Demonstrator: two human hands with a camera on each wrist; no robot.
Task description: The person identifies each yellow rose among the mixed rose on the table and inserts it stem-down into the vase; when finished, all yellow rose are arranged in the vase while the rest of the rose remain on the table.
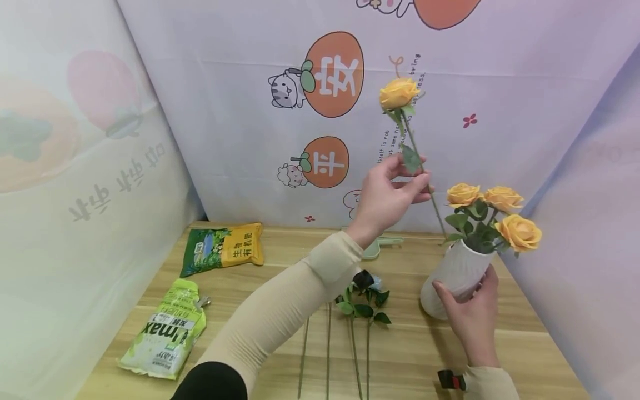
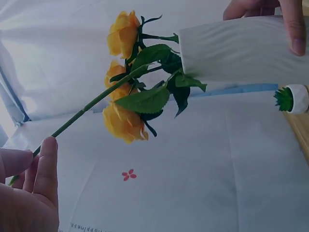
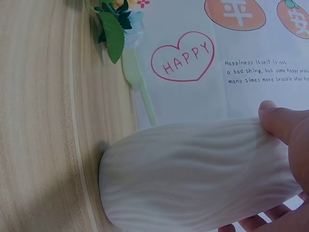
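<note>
The person's left hand (image 1: 392, 191), raised above the far part of the table, pinches a single yellow artificial rose (image 1: 399, 93) between thumb and fingers, its bloom up and its thin green stem (image 2: 94, 102) slanting down to the right. The stem's lower end is just beside the left side of the mouth of a white, wavy-ribbed vase (image 1: 454, 275); whether it touches the leaves there I cannot tell. The right hand (image 1: 472, 314) grasps the vase from its near right side, and three yellow roses (image 1: 519, 232) fan out above the rim. The vase is near the right edge of the pale wooden table (image 1: 400, 355), just short of a white cloth wall. A printed white backdrop (image 1: 240, 122) rises at the far edge, behind a pale green plastic scoop (image 1: 371, 253). Left of the vase, a strip of bare wood separates it from long-stemmed dark and pale-blue flowers (image 1: 365, 280), lying partly beneath the left forearm. Two fertiliser bags (image 1: 167, 339) lie well apart from the vase, along the left side.
</note>
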